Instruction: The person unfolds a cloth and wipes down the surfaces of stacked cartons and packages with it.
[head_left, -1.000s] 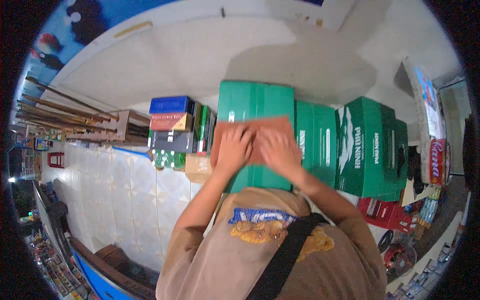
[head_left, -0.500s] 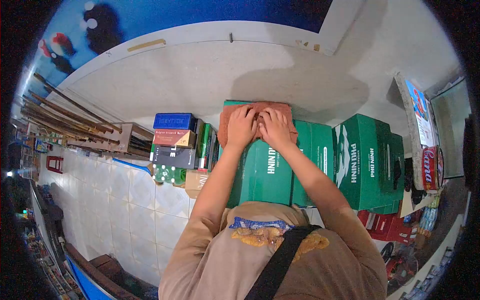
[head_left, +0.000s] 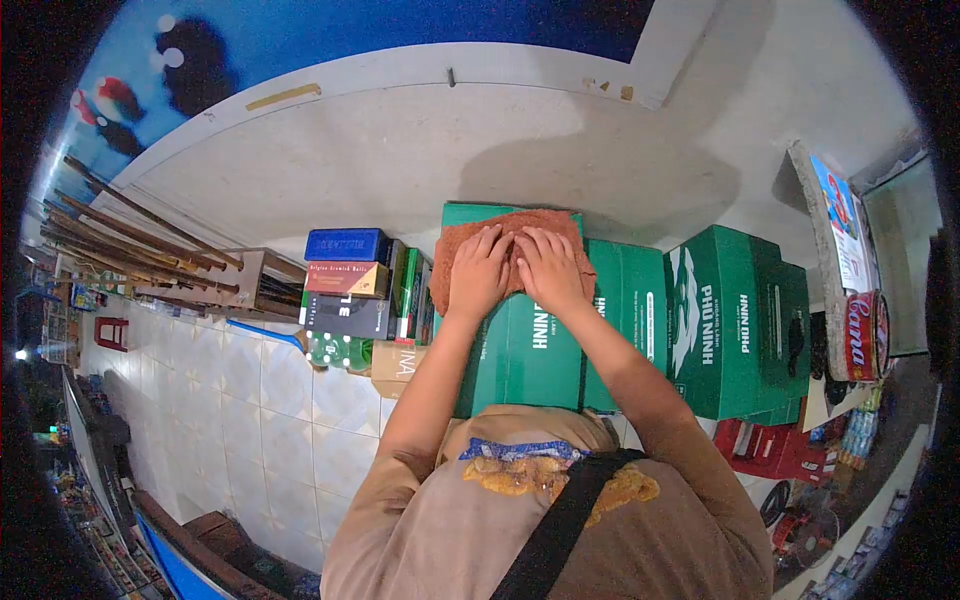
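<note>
A reddish-brown cloth lies bunched on top of a green cardboard box with white lettering. My left hand rests on the cloth, palm down, fingers stretched forward. Beside it, my right hand presses on the same cloth with its fingers laid out flat and a little apart. The two thumbs come close together in the middle. Part of the cloth is hidden under both palms.
More green boxes stand to the right. At left is a stack of smaller boxes with a blue box on top, above green-capped bottles. Cue sticks lean in a wooden rack. A red tin sits at right.
Both hands and the cloth have slid slightly back toward my body, so more of the green box's far edge shows. The fingers remain laid on the cloth.
</note>
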